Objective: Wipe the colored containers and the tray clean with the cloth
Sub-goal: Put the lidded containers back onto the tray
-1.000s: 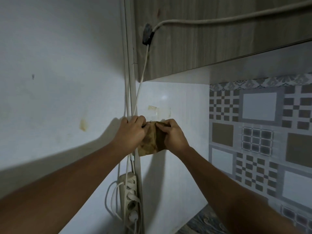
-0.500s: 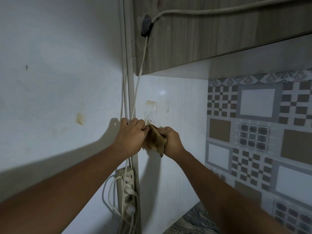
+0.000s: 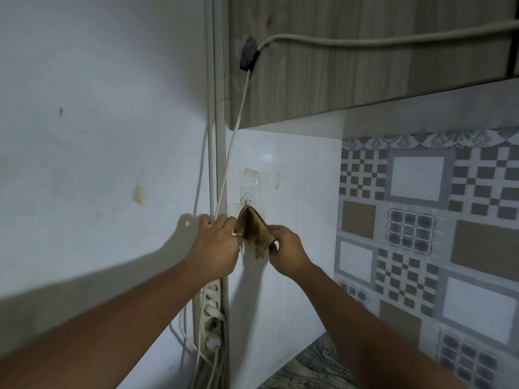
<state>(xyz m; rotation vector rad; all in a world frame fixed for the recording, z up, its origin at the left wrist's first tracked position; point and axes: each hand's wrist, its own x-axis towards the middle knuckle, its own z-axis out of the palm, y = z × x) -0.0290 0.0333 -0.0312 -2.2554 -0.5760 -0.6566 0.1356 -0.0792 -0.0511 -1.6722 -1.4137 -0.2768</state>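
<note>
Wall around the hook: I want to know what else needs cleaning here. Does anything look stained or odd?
Yes. Yellowed tape residue sticks to the white panel just above the clear hook at the brown cloth's top. A brownish stain marks the left wall, with a small dark spot higher up.

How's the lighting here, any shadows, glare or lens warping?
Head view: dim, bluish light; the left forearm throws a broad shadow across the wall; a small glare spot on the white panel above the cloth; the wide lens swells both forearms.
</note>
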